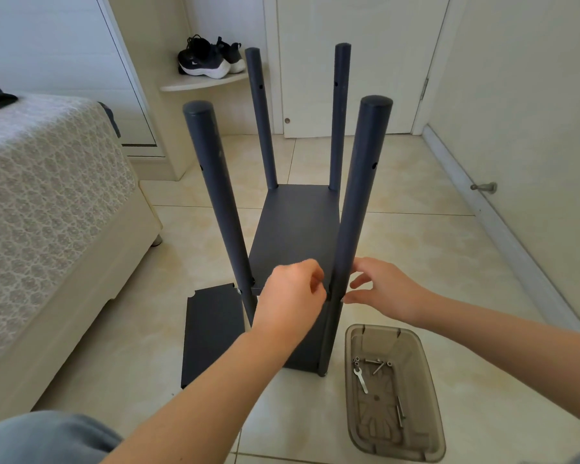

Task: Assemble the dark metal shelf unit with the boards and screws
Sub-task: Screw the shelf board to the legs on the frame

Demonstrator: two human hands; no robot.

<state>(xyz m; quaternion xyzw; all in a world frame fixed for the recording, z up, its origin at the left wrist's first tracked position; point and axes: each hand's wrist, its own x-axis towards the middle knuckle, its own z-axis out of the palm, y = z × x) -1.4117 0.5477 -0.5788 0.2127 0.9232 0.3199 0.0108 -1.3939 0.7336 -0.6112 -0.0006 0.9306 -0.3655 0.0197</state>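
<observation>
One board [295,229] joins the posts [359,195]; a spare board [211,329] lies on the floor. The left hand [290,296] has its fingers curled, and I cannot tell on what; the right hand [382,289] has its fingers apart.

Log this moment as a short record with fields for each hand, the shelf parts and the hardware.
left hand: fingers curled at the near right post, at board level; whether it holds anything is hidden
right hand: fingers relaxed, at the same post's other side
fitted board: set among four upright posts
loose board: flat on the floor, left of the posts
bin: on the floor at right, holding screws and a wrench
</observation>
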